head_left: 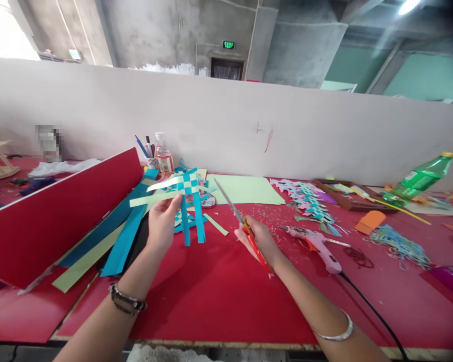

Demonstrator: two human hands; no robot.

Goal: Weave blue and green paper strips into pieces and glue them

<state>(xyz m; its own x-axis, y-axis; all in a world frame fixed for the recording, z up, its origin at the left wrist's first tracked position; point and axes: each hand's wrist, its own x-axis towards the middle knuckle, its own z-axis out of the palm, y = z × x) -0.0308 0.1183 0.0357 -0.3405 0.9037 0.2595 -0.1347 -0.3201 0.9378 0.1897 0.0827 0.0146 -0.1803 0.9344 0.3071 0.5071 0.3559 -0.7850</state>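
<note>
My left hand [161, 223] pinches a woven paper piece [189, 184] of blue and pale yellow strips by its lower left edge. Loose strip ends stick out from it to the left and hang below. In my right hand [259, 236] is a pair of scissors [231, 205] with red handles. Its long blades point up and away to the left, apart from the woven paper. Behind and below the held piece lie more blue and yellow woven scraps, partly hidden, and a small pale strip [216, 224] on the red table.
Long paper strips [126, 241] lean by a red board [68, 216] on the left. Pale green sheets [245, 190] lie at the back. On the right are finished woven fish-like pieces [307, 201], a pink glue gun [317, 246] with a cord, and a tilted green bottle [419, 180].
</note>
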